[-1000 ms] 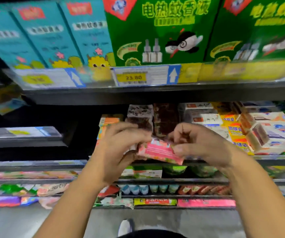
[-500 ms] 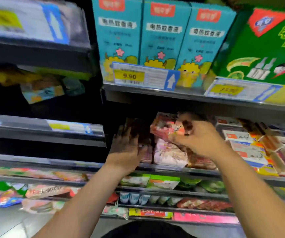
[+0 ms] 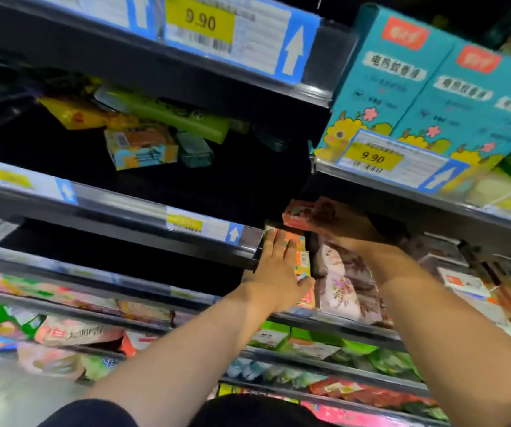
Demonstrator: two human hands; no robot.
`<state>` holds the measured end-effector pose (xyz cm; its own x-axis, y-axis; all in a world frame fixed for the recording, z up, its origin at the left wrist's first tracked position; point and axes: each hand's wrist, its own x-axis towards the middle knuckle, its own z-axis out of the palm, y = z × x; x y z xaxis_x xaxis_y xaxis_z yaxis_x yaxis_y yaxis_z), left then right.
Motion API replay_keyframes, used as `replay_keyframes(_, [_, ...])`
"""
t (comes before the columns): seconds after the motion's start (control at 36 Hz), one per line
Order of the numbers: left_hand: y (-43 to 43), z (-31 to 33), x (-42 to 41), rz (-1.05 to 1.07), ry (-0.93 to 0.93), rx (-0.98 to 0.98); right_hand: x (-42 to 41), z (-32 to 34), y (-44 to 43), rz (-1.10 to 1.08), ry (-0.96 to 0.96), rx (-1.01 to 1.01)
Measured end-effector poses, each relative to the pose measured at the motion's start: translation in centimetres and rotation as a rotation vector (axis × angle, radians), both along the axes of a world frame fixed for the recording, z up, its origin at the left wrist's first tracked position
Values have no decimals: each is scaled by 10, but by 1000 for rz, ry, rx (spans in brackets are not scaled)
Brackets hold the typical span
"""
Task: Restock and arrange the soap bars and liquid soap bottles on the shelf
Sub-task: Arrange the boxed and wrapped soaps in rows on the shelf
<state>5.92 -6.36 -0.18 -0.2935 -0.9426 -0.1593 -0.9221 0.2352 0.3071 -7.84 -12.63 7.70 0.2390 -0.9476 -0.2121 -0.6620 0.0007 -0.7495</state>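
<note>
My right hand [image 3: 345, 228] grips a pink wrapped soap bar [image 3: 302, 214] and holds it high in the soap shelf, above a stack of pink floral soap packs [image 3: 339, 282]. My left hand [image 3: 274, 266] lies flat with straight fingers against a stack of orange soap boxes [image 3: 303, 263] at the left end of that shelf [image 3: 340, 323]. The fingertips of my right hand are hidden behind the bar. More boxed soaps [image 3: 463, 282] fill the shelf to the right.
Teal boxes [image 3: 417, 87] stand on the shelf above with a 9.90 price tag [image 3: 371, 157]. A dark neighbouring bay at left holds loose packs [image 3: 140, 146]. Lower shelves carry green boxes [image 3: 269, 334] and pink packs [image 3: 72, 332]. Grey floor [image 3: 8, 396] lies at the bottom left.
The view swung left and tilted. My right hand lifted the pink bar higher into the shelf. My left hand moved onto the orange boxes and flattened against them.
</note>
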Motion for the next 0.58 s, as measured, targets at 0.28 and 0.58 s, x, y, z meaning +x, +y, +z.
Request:
replay_keyframes(0.28, [0,-5,1,-13,-1,30,16,-22,-31,108,154,-105])
replay_keyframes(0.58, [1,-5,-1,0,-37,-31,3,-58,-78,131,447,-80])
